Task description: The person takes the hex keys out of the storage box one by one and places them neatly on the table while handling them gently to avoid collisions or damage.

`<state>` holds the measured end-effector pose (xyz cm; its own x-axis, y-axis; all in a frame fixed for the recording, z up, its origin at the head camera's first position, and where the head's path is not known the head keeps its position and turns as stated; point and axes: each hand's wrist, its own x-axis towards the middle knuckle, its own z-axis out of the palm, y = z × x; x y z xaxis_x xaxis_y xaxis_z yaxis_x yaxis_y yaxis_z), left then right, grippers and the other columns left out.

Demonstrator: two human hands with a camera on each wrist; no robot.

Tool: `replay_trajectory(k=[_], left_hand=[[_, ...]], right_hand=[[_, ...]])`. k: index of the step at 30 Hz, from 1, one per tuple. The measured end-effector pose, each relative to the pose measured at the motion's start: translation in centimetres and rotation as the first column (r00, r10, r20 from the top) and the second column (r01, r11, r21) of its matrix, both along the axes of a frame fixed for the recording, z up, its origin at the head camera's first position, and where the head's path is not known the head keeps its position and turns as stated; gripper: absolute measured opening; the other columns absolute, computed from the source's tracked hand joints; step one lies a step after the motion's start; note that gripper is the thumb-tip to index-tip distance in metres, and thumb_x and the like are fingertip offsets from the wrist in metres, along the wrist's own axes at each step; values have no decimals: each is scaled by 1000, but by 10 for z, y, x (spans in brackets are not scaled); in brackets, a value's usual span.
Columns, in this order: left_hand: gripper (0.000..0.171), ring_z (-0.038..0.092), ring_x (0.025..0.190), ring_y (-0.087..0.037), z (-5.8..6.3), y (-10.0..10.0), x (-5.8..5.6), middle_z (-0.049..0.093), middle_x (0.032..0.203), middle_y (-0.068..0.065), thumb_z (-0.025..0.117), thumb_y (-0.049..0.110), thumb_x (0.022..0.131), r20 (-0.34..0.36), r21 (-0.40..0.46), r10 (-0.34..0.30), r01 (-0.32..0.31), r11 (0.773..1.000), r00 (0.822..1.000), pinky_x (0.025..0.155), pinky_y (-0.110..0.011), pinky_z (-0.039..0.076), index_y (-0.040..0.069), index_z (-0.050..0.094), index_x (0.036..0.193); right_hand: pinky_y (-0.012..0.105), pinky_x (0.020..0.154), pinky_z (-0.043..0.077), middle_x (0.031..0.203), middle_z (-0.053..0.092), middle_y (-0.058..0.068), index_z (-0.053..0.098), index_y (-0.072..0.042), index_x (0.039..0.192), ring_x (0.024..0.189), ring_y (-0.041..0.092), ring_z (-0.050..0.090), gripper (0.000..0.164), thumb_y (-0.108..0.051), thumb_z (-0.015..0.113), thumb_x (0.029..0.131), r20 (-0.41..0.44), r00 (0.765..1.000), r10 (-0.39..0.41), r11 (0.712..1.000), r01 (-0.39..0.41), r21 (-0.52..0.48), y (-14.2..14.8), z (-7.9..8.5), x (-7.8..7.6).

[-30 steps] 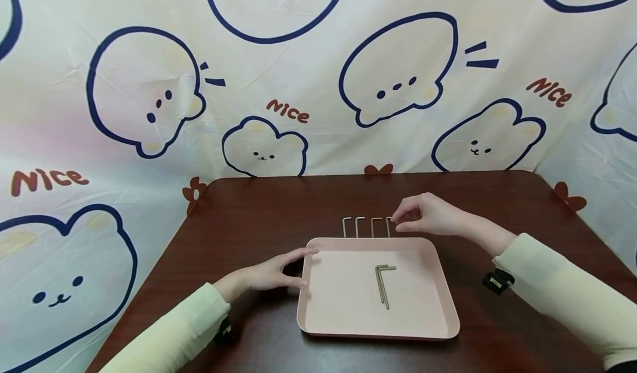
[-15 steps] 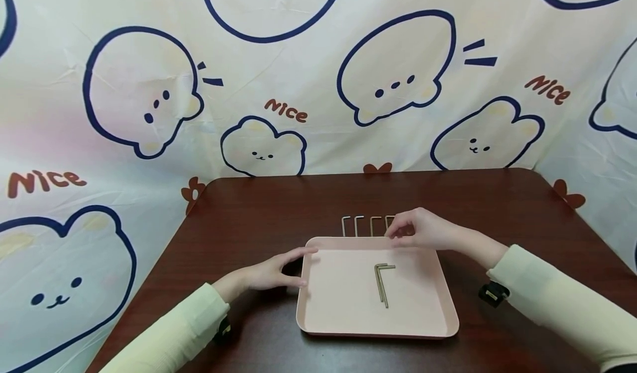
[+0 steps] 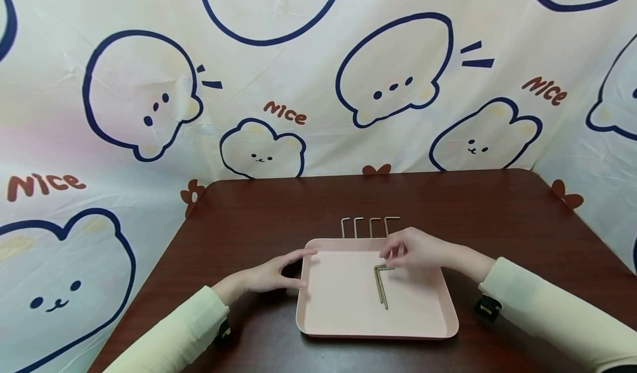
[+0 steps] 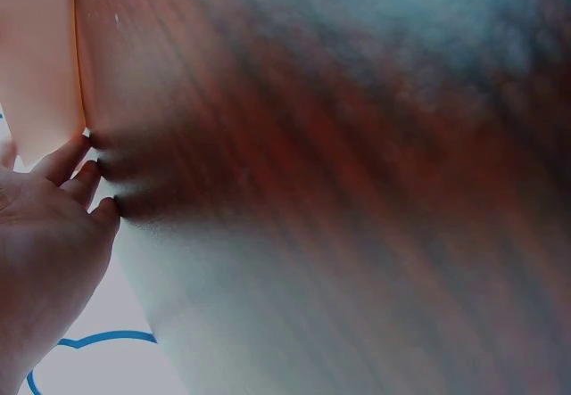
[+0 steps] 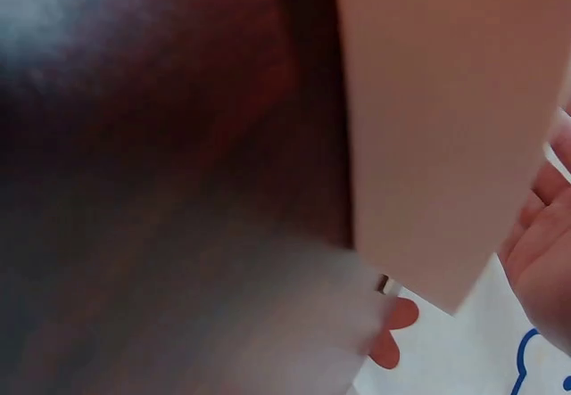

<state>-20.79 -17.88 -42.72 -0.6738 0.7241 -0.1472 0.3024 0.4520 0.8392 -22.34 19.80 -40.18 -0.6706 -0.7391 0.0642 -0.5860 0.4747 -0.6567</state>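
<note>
Two brass-coloured hex keys (image 3: 380, 290) lie side by side in the pink tray (image 3: 338, 318), their short arms pointing right. My right hand (image 3: 415, 247) is over the tray's back right part, fingers loosely bent and thumb tip close above those short arms, with nothing visible in its grasp. At the tray's left side my left hand (image 3: 266, 273) has its fingers spread and touches the rim with index finger and thumb. In the left wrist view, the other fingertips (image 4: 109, 206) of this hand reach down to the tabletop beside the tray.
Behind the tray several hex keys (image 3: 370, 226) stand out in a row on the dark brown table (image 3: 249, 213), short arms at the far end. A patterned cloth (image 3: 318, 85) hangs along the table's back and sides.
My right hand has come from the rightmost hex key in the row, over the tray's back rim, toward the keys inside. That row key is now uncovered. My left hand stays put.
</note>
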Motion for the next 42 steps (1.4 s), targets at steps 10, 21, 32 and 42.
replay_trajectory(k=[10,21,32,42], left_hand=[[70,27,138,-26,0,0,0,31,154,-8,69,24,92,-18,6,-3,3,1000,1000,109,-54,21,17,33,152],[70,27,139,-27,0,0,2,30,154,-8,69,24,92,-18,4,1,-1,1000,1000,109,-54,21,17,33,152],[70,26,139,-26,2,0,1,30,155,-7,70,24,92,-20,2,0,0,1000,1000,109,-54,21,16,33,151],[70,26,139,-25,0,1,1,30,154,-7,70,24,91,-25,3,3,-3,1000,1000,110,-53,20,15,34,151]], right_hand=[[25,63,48,85,65,-13,75,-14,93,75,4,57,12,-15,80,82,-39,999,9,1000,-8,14,0,-14,4],[23,67,44,82,60,-21,75,-24,88,74,-3,53,14,-18,83,78,-189,982,-24,992,47,119,-1,-27,2],[22,59,41,74,55,-22,73,-26,77,66,-3,50,12,-18,82,78,-208,974,-85,985,114,133,-4,-28,3],[20,55,41,70,53,-22,70,-28,71,64,-4,48,20,-11,79,75,-252,966,-52,993,78,94,-4,-31,3]])
